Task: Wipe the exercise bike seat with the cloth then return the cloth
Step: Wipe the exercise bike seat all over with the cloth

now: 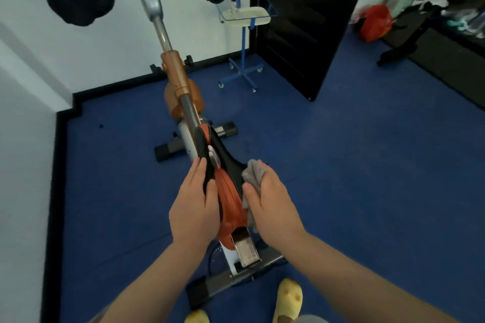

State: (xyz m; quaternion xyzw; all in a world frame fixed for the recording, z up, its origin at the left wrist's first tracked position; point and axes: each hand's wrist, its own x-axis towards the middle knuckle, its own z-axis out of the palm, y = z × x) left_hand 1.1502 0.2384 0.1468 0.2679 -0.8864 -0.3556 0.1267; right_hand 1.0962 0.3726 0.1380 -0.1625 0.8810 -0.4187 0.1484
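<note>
The exercise bike's black and orange seat (227, 186) is in the middle of the view, seen from above and behind. My left hand (195, 207) grips the seat's left side, fingers curled over its black edge. My right hand (270, 207) is closed on a bunched grey cloth (254, 172) and presses it against the seat's right side. Part of the cloth hangs below my right thumb. The seat's right flank is hidden by the cloth and hand.
The bike's frame (175, 73) and handlebars (78, 2) stretch away toward a white wall. A blue wheeled stand with a tray (246, 16) stands beyond, beside a black door (301, 21). Clutter lies at the far right (375, 23). Blue carpet (367, 165) surrounds the bike.
</note>
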